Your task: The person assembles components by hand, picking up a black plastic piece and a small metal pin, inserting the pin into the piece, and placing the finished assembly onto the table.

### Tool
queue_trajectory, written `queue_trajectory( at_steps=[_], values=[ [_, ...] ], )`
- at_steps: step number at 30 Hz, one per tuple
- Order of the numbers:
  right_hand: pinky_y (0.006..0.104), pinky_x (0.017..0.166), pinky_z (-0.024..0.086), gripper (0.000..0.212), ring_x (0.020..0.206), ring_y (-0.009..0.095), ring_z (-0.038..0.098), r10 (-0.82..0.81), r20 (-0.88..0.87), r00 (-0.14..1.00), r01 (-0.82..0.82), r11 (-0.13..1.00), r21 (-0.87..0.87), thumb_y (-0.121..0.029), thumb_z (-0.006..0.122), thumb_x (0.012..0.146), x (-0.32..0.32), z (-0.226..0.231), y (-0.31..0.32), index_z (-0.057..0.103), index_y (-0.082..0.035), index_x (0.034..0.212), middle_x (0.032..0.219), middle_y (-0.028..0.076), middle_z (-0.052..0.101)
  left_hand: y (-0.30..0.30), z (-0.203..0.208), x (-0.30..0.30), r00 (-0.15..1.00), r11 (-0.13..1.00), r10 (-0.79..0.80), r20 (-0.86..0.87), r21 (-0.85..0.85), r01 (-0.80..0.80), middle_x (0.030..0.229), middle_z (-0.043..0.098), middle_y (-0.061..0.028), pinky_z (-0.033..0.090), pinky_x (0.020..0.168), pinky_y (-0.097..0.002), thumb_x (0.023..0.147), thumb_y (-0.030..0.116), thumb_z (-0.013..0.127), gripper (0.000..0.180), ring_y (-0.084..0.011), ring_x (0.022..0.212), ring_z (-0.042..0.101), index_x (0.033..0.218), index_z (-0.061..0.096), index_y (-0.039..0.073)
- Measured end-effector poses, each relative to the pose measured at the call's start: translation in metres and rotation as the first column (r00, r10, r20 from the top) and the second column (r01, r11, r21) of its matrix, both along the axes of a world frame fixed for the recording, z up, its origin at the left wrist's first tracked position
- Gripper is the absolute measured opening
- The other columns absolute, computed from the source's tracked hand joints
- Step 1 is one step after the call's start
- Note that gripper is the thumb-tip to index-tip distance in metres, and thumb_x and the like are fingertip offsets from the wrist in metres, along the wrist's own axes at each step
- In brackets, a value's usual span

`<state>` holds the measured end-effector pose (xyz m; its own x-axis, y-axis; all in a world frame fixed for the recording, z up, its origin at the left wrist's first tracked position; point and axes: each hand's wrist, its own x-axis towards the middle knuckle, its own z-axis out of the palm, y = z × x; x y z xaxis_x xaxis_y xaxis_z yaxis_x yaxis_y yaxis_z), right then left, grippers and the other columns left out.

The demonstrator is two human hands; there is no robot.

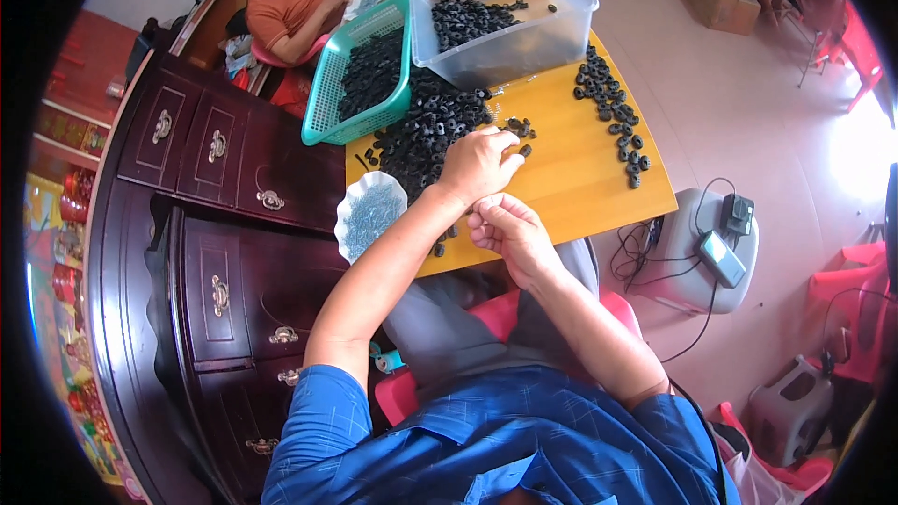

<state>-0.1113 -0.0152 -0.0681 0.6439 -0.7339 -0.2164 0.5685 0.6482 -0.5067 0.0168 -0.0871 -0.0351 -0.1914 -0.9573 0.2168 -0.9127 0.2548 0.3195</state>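
My left hand [475, 166] is over the yellow table beside the big heap of small black plastic parts [421, 136]. Its thumb and forefinger are apart, close to a few loose black parts [520, 126]. Just below its wrist, my right hand [513, 232] is closed, thumb pressed against curled fingers. Whatever it pinches is too small to make out. Left of my left forearm sits a white scalloped bowl [342, 241] full of small bluish-silver pieces, perhaps screws. Along the right table edge runs a group of black roller-like pieces [613, 112].
Farther back stand a green basket [323, 84] and a clear plastic bin [552, 33], both holding black parts. Dark wooden drawers [224, 187] flank the table's left. Cables and small devices [722, 257] lie on a grey stool at right. Another person [290, 14] sits at far left.
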Motion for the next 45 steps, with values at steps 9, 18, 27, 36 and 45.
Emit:
queue_trajectory(
  at_steps=[9,18,27,36,45],
  values=[
    [0.0215,0.07,0.05,0.012,0.07,0.006,0.06,-0.174,0.024,0.984,0.172,0.983,0.057,-0.019,0.057,0.099,-0.005,0.0,-0.007,0.061,-0.01,0.093,0.085,0.0,0.066,-0.018,-0.031,-0.007,0.993,0.999,-0.049,0.104,0.029,0.046,0.092,0.067,-0.0104,0.056,0.068,-0.0434,0.083,0.026,0.068,0.018,-0.0333,0.077,0.067,0.088,0.07,0.009],
    [0.0219,0.073,0.049,0.013,0.073,0.005,0.058,-0.201,-0.02,0.979,0.198,0.976,-0.091,-0.022,0.058,0.098,-0.009,0.004,-0.01,0.06,-0.009,0.096,0.086,0.0,0.065,0.022,-0.019,0.009,0.87,0.984,0.168,-0.464,0.13,-0.121,0.077,0.067,-0.0091,0.049,0.057,-0.0293,0.089,0.014,0.062,0.015,-0.0134,0.059,0.061,0.094,0.068,0.002],
    [0.0262,0.072,0.051,0.018,0.076,0.01,0.062,-0.491,-0.314,0.813,0.256,0.785,-0.563,-0.02,0.061,0.095,-0.021,0.009,-0.066,0.062,-0.002,0.097,0.083,0.003,0.066,0.151,-0.019,0.034,0.322,0.914,0.401,-0.858,0.396,-0.083,0.08,0.065,-0.003,0.044,0.054,-0.0213,0.097,0.014,0.056,0.014,-0.0069,0.057,0.054,0.098,0.062,0.002],
    [0.0414,0.083,0.053,0.018,0.097,0.031,0.065,-0.909,-0.405,0.098,-0.551,0.29,-0.783,-0.013,0.059,0.089,-0.012,-0.006,-0.199,0.071,-0.013,0.102,0.103,0.012,0.067,0.223,-0.054,0.016,0.129,0.906,0.408,-0.904,0.418,0.068,0.082,0.067,-0.0055,0.047,0.06,-0.0199,0.099,0.011,0.056,0.02,-0.0063,0.062,0.056,0.113,0.061,-0.001],
    [0.041,0.08,0.054,0.015,0.094,0.03,0.066,-0.912,-0.41,-0.001,-0.758,0.268,-0.594,-0.015,0.059,0.088,0.009,-0.017,-0.235,0.073,-0.015,0.095,0.098,0.009,0.065,0.24,-0.068,0.027,0.111,0.865,0.465,-0.879,0.477,0.156,0.084,0.067,-0.0069,0.049,0.062,-0.0218,0.099,0.018,0.058,0.023,-0.0079,0.065,0.058,0.115,0.06,0.001]
  ],
)
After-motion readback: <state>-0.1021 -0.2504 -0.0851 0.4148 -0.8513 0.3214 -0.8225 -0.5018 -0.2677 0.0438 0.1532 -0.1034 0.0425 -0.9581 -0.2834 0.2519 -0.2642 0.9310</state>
